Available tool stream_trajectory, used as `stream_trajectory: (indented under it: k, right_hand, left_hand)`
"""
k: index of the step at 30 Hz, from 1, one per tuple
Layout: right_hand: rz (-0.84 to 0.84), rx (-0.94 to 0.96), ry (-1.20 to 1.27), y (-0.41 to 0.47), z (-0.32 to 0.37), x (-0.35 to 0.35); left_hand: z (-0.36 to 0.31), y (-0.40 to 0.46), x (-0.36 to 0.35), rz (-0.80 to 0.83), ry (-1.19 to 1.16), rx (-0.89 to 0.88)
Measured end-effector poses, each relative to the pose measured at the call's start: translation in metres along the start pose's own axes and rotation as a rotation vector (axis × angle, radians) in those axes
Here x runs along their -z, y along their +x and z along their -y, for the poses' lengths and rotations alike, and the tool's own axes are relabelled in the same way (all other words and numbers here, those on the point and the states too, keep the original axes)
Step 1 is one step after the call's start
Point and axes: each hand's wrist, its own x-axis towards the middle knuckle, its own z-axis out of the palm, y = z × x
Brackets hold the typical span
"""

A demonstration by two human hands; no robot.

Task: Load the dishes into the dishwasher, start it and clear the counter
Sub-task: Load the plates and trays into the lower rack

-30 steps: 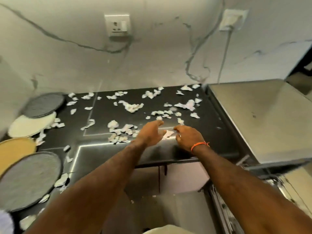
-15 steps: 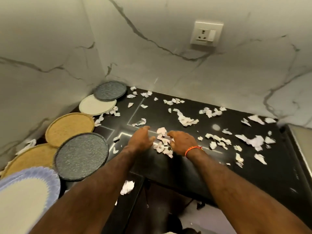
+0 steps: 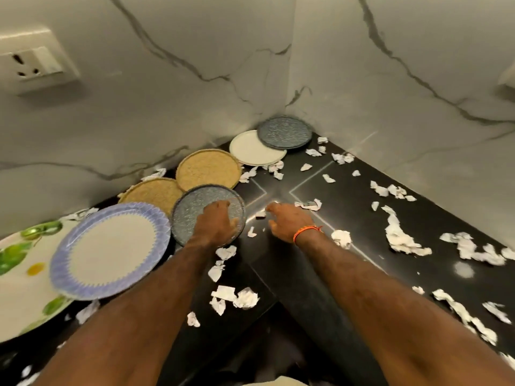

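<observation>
Black stone counter (image 3: 348, 207) set in a corner of grey-veined marble wall (image 3: 390, 93); contents listed from the hands outward.

Left hand (image 3: 216, 222): palm down on the near right edge of a speckled grey plate (image 3: 195, 210), fingers spread over its rim. Whether they curl under the rim cannot be told, as the hand hides that edge.

Right hand (image 3: 289, 220): just beside the left, orange wristband (image 3: 306, 231) at the wrist, fingers loosely bent and apart, holding nothing, hovering over or on bare counter next to a small paper scrap (image 3: 260, 213).

Beyond and left of the left hand: two straw-coloured plates (image 3: 207, 169), overlapping. Further beyond them, a white plate (image 3: 250, 147) partly under a second grey plate (image 3: 284, 132), in the corner itself.

Near left of the left hand: blue-rimmed plate (image 3: 111, 250) lying over a large leaf-patterned platter (image 3: 19, 274).

Right of and behind the right hand: torn paper bits (image 3: 401, 238) scattered widely, with more between the forearms.

Far left on the wall: white socket (image 3: 33, 62).

Dishwasher: not in view.

Step in hand, as judged: starting to collect dishes, none loaded yet. Next move calls for a firm hold on the grey plate's rim, lifting it clear of the neighbouring plates it overlaps, then carrying it to the dishwasher; paper clearing remains.
</observation>
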Motion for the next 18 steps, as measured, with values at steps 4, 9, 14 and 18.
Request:
stream_trajectory:
  k: [4,9,14,18]
  right_hand:
    - [0.078,0.011,0.006,0.018,0.036,-0.018]
    - [0.103,-0.052,0.07,0.028,0.06,-0.039]
    - [0.097,-0.129,0.113,0.029,0.067,-0.05]
    - [0.062,-0.165,0.144,0.026,0.07,-0.062]
  left_hand:
    - [0.05,-0.002,0.01,0.007,0.075,0.129]
    - [0.085,0.007,0.021,0.122,0.245,0.126]
    - [0.095,0.034,0.019,0.154,0.223,0.067]
    - [0.097,0.054,0.019,0.162,0.178,0.118]
